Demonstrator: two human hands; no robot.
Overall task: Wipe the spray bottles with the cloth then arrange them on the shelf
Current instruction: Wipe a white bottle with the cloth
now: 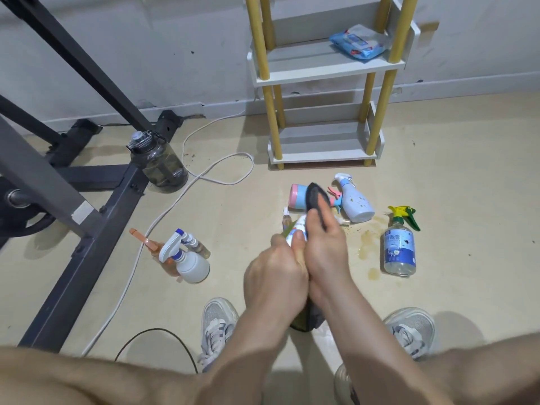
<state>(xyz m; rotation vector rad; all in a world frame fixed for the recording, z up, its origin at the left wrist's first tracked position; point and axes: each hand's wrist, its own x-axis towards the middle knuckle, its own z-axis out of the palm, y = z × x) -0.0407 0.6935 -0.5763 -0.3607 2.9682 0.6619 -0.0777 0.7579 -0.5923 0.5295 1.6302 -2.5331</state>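
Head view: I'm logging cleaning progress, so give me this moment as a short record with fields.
left hand: grips held bottle
right hand: holds dark cloth against that bottle
shelf: wipes packet on upper tier; no bottles on it yet
floor: green-trigger bottle upright at right; lying white bottle near shelf; blue-trigger bottle and orange bottle at left

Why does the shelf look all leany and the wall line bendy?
Head view: the wide-angle lens bends straight lines, so the shelf leans and the skirting board curves; same view, the cloth in the right hand looks slightly smeared.
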